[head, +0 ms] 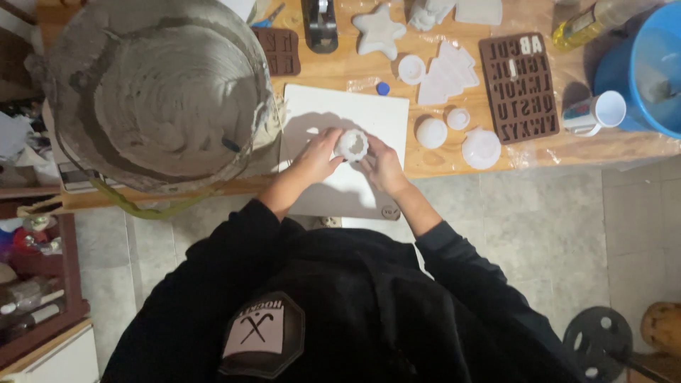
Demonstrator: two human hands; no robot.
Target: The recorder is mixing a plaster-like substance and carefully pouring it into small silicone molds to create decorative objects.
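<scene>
Two hands on one piece | left hand and right hand closed around small white scalloped mould above white board | likely light, soft, brittle filling; hold by sides.

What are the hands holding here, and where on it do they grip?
Both hands, left and right, hold a small white round mould by its opposite sides, above the white board.

A wooden tabletop carries a white board directly beneath the grip. Left of the grip stands a large plaster-caked bucket; to its right lie white round casts, a brown letter mould, a mug and a blue bucket.
</scene>
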